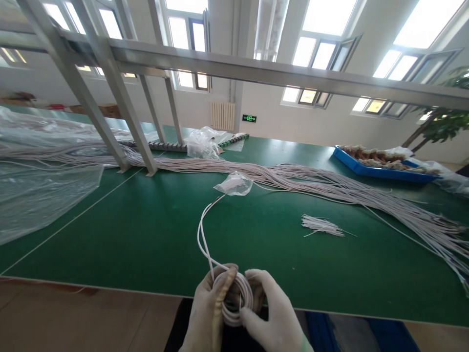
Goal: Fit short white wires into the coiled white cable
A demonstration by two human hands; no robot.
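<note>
Gloved hands, head view, w/ white cable coil as landmark; listed left to right.

Far left of coil: clear plastic sheeting over the green bench. Up-left of coil: slanted metal frame legs. Directly above coil: small clear bag, lying at the far end of the cable's free tail, which loops from coil up toward it. Behind bag: long bundle of white cables running across bench. Up-right of coil: small pile of short cut wires. Far up-right: blue tray, contents unclear.

Coil itself sits at the near bench edge, off the surface, held between both hands.

Risks (judgement): turns look loosely stacked, nothing visibly tying them; if either grip slackens, loops could spring apart or slip off sideways. Free tail is slack across bench; a pull could drag it into the bag or kink it.

Pose: left hand at coil's left side, thumb laid over the top of the turns, fingers wrapped behind, closed on coil. Right hand at coil's right side, forefinger and thumb pinching low on the loops, other fingers curled; also closed on coil. Both wrists enter from bottom of view, palms angled inward twd each other.
</note>
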